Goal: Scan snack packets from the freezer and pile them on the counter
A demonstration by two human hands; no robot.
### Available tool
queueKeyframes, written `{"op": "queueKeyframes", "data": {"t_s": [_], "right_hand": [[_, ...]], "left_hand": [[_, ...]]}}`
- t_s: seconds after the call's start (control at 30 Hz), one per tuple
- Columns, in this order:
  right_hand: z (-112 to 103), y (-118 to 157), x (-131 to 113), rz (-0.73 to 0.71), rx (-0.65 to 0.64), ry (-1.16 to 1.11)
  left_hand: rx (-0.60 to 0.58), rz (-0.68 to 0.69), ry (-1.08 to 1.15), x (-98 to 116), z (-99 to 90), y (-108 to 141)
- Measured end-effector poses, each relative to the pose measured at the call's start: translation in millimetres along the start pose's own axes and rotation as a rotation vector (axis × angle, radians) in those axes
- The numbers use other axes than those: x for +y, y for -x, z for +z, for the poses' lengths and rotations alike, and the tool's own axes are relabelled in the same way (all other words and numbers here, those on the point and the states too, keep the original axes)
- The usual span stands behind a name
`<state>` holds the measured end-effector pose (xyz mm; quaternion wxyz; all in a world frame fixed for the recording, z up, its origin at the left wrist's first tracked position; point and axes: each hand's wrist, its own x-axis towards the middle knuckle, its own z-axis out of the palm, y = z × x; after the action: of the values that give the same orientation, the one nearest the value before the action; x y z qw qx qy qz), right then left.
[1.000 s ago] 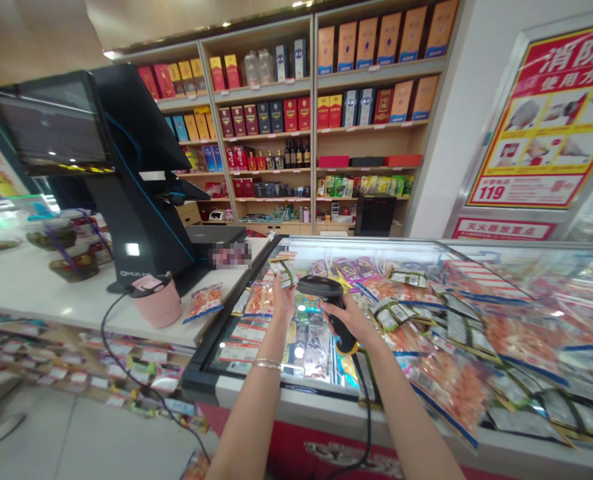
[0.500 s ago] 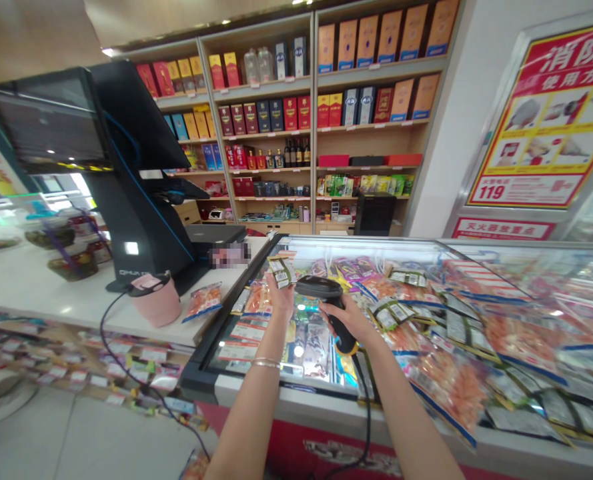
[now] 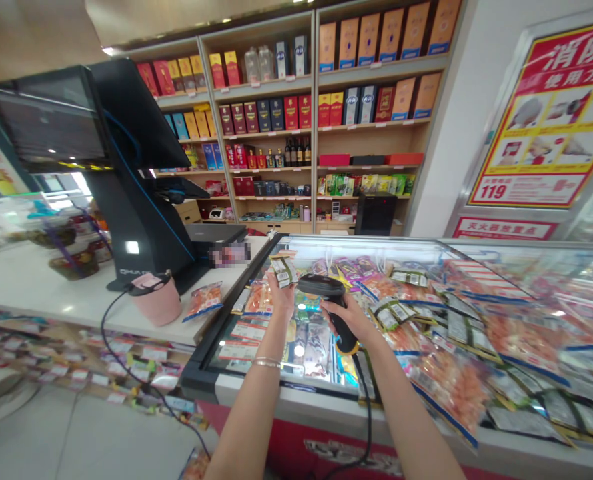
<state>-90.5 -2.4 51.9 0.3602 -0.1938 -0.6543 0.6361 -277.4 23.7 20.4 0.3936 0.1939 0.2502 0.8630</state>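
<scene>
My left hand (image 3: 280, 299) is closed on a small snack packet (image 3: 283, 270) with a green edge, a white label and a barcode facing me. In my right hand (image 3: 349, 313) is a black barcode scanner (image 3: 321, 287), its fingers wrapped round the grip. The scanner's head points left at the packet, a short gap apart. A black cable (image 3: 367, 413) hangs from the grip down past the freezer's front. Both hands are above the glass top of a chest freezer (image 3: 236, 393). Similar green-edged packets (image 3: 392, 312) lie on the glass right of the scanner.
Bags of orange snacks (image 3: 451, 380) pile up on the freezer's right side. On the white counter (image 3: 101, 320) at left stand a black checkout terminal (image 3: 146, 220), a pink holder (image 3: 156, 303) and one orange snack bag (image 3: 203, 300). Shelves of boxes (image 3: 321, 147) line the back wall.
Almost nothing differs. The scanner and my right hand have shifted very slightly to the right; the packet stays in my left hand.
</scene>
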Motion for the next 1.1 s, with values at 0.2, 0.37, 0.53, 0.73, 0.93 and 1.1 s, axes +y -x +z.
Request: {"op": "queueKeyframes", "data": {"t_s": [0.2,0.37,0.53,0.73,0.93,1.1], "right_hand": [[-2,-3,-9,0.022,0.008,-0.097],[3,8,-31,-0.011,0.050,-0.062],[21,8,-38,-0.036,0.103,-0.136],[65,-25,-14,0.006,0.012,-0.150],[99,-59,27,0.102,-0.048,-0.329],[99,-73,65,0.218,-0.088,-0.444]], "left_hand": [[0.005,0.014,0.000,-6,0.2,3],[0.032,-0.010,-0.107,4,3.5,10],[0.012,0.177,-0.348,57,-11.5,9],[-0.111,0.616,-1.097,123,-65.6,12],[-0.060,0.764,-1.796,117,-101.4,18],[-0.011,0.865,-2.007,103,-109.8,18]]}}
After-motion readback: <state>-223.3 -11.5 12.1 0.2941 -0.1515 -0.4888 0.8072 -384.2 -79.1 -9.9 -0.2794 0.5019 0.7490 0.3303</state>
